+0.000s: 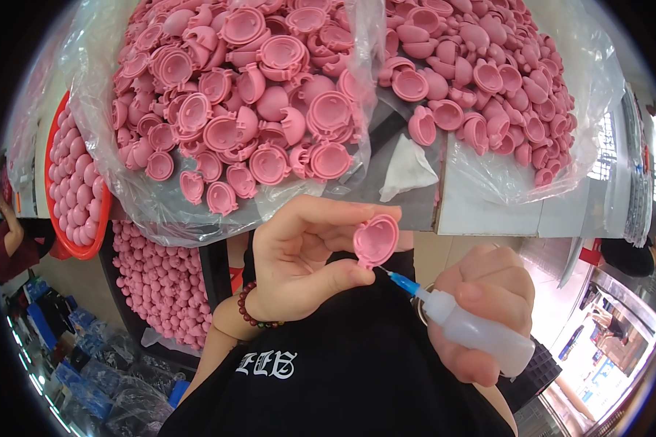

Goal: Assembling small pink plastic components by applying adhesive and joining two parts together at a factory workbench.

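Note:
My left hand [299, 251] pinches a pink plastic half shell [376, 239] between thumb and fingers, its hollow side facing me. My right hand [481, 306] grips a small translucent squeeze bottle [481, 333] with a blue needle tip [399, 280]. The needle tip touches the lower rim of the shell. Both hands are over my lap, just below the table edge. A dark red bead bracelet [249, 309] is on my left wrist.
Two heaps of pink shells lie on clear plastic bags on the table, one at left [248, 95] and one at right [481, 80]. A red basket [69, 251] of pink pieces sits far left, with another pile of pink pieces [160, 284] below it. A white crumpled bag [408, 171] lies between the heaps.

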Demonstrator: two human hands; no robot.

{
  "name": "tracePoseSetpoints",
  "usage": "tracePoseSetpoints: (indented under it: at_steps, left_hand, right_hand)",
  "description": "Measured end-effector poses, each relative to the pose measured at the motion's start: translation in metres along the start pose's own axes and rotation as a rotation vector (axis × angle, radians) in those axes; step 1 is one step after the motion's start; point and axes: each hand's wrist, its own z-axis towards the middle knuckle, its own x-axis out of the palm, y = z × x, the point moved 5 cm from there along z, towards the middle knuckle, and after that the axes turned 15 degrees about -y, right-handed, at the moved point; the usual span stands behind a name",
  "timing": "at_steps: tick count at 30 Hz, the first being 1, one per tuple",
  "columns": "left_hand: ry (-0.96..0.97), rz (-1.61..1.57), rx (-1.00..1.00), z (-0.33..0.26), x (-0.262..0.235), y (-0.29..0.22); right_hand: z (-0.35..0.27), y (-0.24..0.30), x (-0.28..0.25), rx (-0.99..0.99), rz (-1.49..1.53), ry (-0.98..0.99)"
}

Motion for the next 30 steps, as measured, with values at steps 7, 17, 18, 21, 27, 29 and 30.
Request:
tracePoseSetpoints:
  at_steps: [7,17,18,21,27,29,30]
  left_hand:
    - [0.008,0.063,0.078,0.001,-0.003,0.000]
    - [0.093,-0.004,0.122,0.000,-0.005,0.000]
    - [0.095,-0.005,0.124,0.000,-0.005,0.000]
    - [0.093,-0.007,0.140,0.000,-0.004,-0.003]
    - [0.057,-0.014,0.110,-0.004,-0.004,-0.002]
    - [0.058,0.010,0.135,-0.004,-0.004,-0.004]
    - [0.054,0.012,0.139,-0.004,-0.004,-0.004]
  right_hand:
    - [-0.007,-0.029,-0.069,0.068,-0.357,-0.818]
    - [-0.018,-0.084,-0.206,0.468,-0.773,-0.755]
    - [-0.017,-0.081,-0.201,0.332,-0.802,-0.758]
    - [-0.013,-0.051,-0.178,-0.085,-1.124,-0.858]
    - [0.020,-0.078,-0.087,0.172,-0.986,-0.048]
    - [0.019,-0.082,-0.089,0.254,-0.966,-0.060]
    - [0.018,-0.087,-0.089,0.337,-0.944,-0.069]
